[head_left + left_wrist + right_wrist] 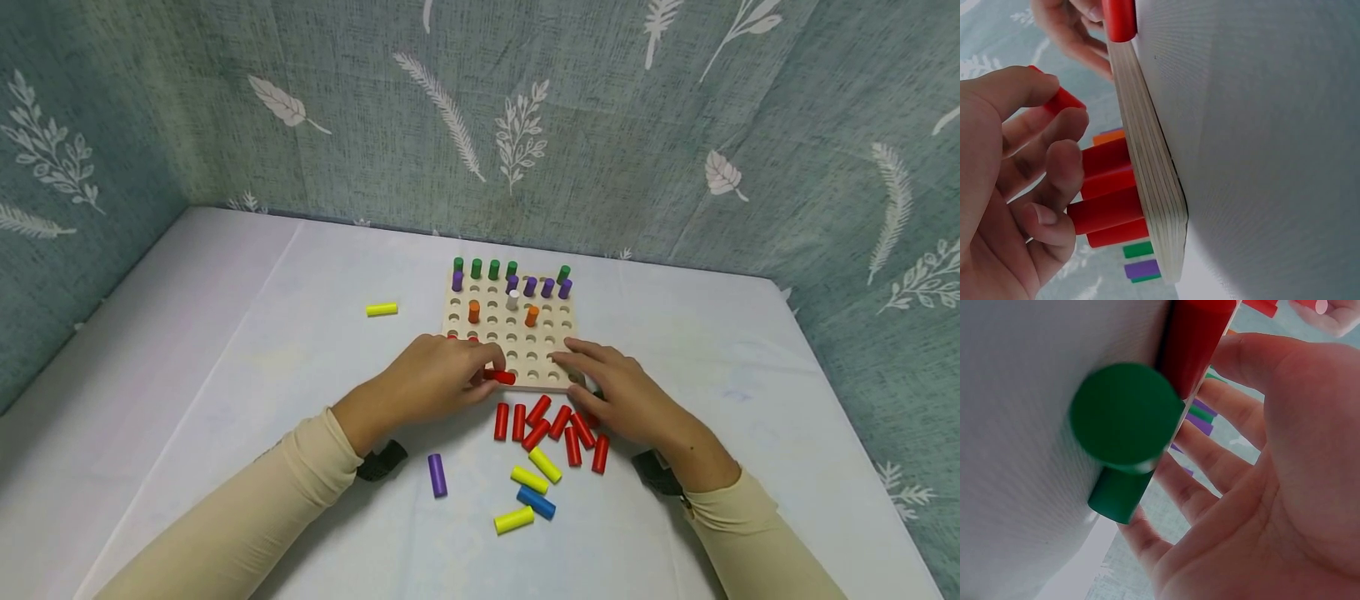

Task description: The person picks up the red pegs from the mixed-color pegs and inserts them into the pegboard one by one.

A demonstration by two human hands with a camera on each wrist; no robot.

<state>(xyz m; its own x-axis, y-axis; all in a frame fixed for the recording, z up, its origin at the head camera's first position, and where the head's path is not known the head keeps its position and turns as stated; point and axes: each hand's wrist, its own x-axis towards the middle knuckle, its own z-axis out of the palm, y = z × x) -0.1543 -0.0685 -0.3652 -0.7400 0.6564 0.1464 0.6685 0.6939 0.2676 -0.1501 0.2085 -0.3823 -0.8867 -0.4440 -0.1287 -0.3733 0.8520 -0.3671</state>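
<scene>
You are pinching a red peg (502, 377), a smooth, solid-coloured cylinder held tilted above the pale pegboard's (542, 367) 6 o'clock edge, with your left hand (431, 379). Your right hand (630, 396) spreads relaxed, open fingers at the board's 4 o'clock corner; matching loose red pegs (536, 435) lie nearby on the desk (750, 375).

The peg (502, 377) in your left hand (435, 375) was bright red; loose red pegs (519, 423), yellow pegs (529, 479), a blue peg (536, 502) and a purple peg (437, 476) coloured your white tabletop (675, 333). Green pegs (494, 269), purple pegs (548, 288), orange pegs (474, 312) and a white peg (513, 300) dotted your pale wooden board (521, 330), its edge (1144, 131) finely striped. Your sleeves (247, 508) were beige, your wristbands (382, 461) black; pale leaves (277, 102) and fronds (447, 112) patterned the grey-green cloth (360, 150).
</scene>
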